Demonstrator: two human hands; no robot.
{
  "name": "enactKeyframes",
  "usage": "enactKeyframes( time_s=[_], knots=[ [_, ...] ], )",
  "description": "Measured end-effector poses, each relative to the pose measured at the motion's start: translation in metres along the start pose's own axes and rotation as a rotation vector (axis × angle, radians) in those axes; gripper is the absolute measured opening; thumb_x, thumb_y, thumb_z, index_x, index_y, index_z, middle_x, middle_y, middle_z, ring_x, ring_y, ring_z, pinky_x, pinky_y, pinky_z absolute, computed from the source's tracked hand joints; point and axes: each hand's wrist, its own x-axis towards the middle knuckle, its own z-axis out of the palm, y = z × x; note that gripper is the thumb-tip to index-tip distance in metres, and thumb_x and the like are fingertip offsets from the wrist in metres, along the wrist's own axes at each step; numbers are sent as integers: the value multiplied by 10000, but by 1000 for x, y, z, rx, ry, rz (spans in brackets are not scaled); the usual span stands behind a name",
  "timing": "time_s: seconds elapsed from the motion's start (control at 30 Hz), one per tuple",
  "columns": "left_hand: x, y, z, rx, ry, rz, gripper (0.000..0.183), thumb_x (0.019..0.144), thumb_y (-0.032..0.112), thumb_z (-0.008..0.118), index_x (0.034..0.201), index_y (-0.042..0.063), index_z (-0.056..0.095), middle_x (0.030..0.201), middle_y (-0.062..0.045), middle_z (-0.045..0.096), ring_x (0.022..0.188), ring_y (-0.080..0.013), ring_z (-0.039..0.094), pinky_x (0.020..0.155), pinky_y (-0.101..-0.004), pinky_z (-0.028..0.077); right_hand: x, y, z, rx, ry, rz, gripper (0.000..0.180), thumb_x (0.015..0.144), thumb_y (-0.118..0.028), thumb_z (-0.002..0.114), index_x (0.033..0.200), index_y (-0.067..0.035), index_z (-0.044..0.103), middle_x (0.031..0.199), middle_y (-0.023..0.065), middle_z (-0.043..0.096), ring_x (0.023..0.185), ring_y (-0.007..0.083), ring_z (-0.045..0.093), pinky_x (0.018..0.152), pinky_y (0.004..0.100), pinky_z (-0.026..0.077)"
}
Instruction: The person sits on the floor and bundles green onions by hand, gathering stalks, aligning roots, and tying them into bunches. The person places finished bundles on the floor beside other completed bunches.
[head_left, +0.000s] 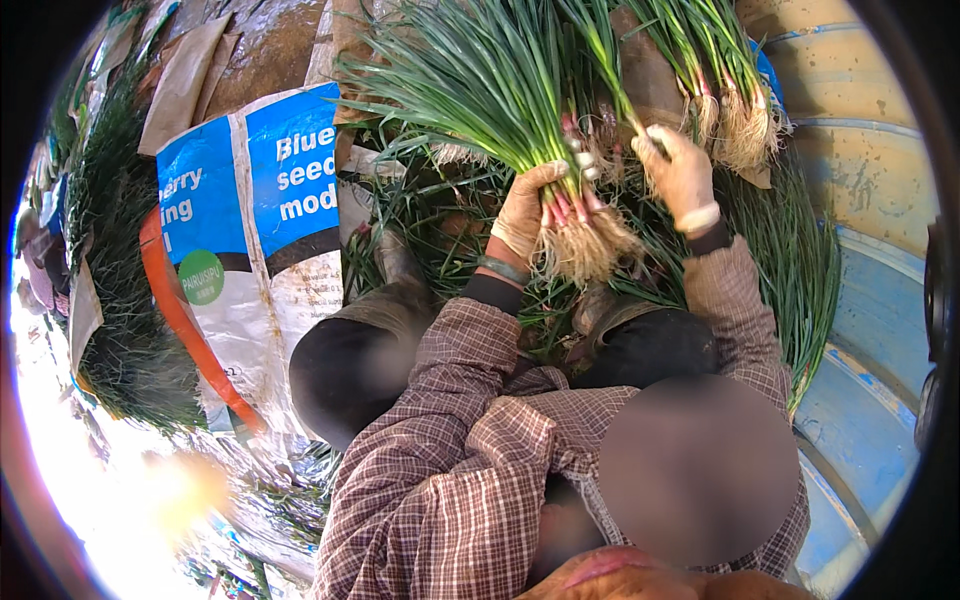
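My left hand (529, 199), in a thin pale glove, is closed around a bunch of green onions (517, 120) just above their reddish bases. The bunch's pale roots hang towards me and its long leaves fan out to the upper left. To the right of it, my right hand (675, 169), gloved too, pinches a single green onion (616, 94) near its root end, apart from the bunch. More green onions (720, 112) with bushy roots lie beyond my right hand. Loose green leaves (450, 247) cover the ground between my boots.
A printed woven plastic sack (300, 180) lies to the left, with a large heap of green onions (120, 300) past it. Long green leaves (787, 255) lie on the right, beside a ribbed yellow and blue wall (870, 300). Wet brown ground (277, 45) shows at the upper left.
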Motion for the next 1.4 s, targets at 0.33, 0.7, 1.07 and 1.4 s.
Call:
enactKeyframes(
  time_s=[0.33,0.7,1.07,1.4],
  knots=[
    [-4,-14,28,31,-14,30,479,845,346,524,966,-110,603,801,-253,659,589,-245,640,521,-297,554,-8,-9,-5,735,-581,241,503,971,-442,483,1208,-13,598,858,22,650,699,88,566,616,221,448],
    [-6,-20,27,-19,-18,41,516,820,367,550,976,-124,587,801,-277,654,547,-263,641,521,-313,569,-3,-17,39,1429,-278,286,292,962,-288,539,989,-12,628,890,36,622,777,109,566,715,247,461],
    [-13,-7,79,170,35,-10,213,810,52,561,969,-89,580,753,-195,669,496,-283,645,357,-307,509,-47,-8,-8,1550,-195,110,267,960,-267,559,880,-20,624,841,67,632,747,162,591,697,292,470],
    [-13,8,22,-179,-214,42,465,808,268,615,1098,-86,532,889,-207,609,669,-353,666,516,-392,594,-67,45,-31,321,-719,138,254,933,-234,570,1044,-21,653,958,65,676,759,138,611,710,287,512]
  ],
)
